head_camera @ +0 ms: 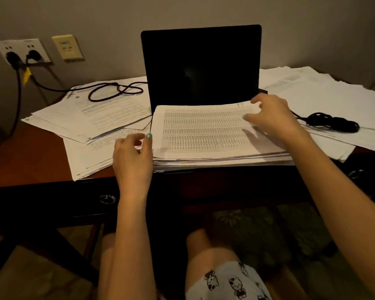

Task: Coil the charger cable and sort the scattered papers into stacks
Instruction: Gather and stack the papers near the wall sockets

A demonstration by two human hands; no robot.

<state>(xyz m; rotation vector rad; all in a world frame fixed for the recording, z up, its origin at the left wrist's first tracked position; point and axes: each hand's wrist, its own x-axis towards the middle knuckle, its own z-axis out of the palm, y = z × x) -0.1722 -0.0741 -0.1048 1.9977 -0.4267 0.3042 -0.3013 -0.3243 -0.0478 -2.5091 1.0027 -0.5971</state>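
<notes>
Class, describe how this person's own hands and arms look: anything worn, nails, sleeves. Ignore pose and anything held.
The left forearm and right forearm are bare: no sleeve, watch or bracelet shows. Nails are painted pale mint green, plain on the thumb of the left hand and a fingertip of the right hand. The left hand may carry a ring; too blurred to confirm.

Laptop [200, 66]: stood upright at 12 o'clock, directly behind the centre stack [204, 135], walling off that side.
Loose cable loop [115, 92]: lay across the left papers [91, 113] at 10 o'clock.
Coiled cable [331, 122]: sat on the right papers [323, 94] at 3 o'clock, a low snag.
Bare worktop [30, 152]: lay open at 9 o'clock, giving free passage.
Front edge [41, 184]: was unobstructed at 6 o'clock.
</notes>
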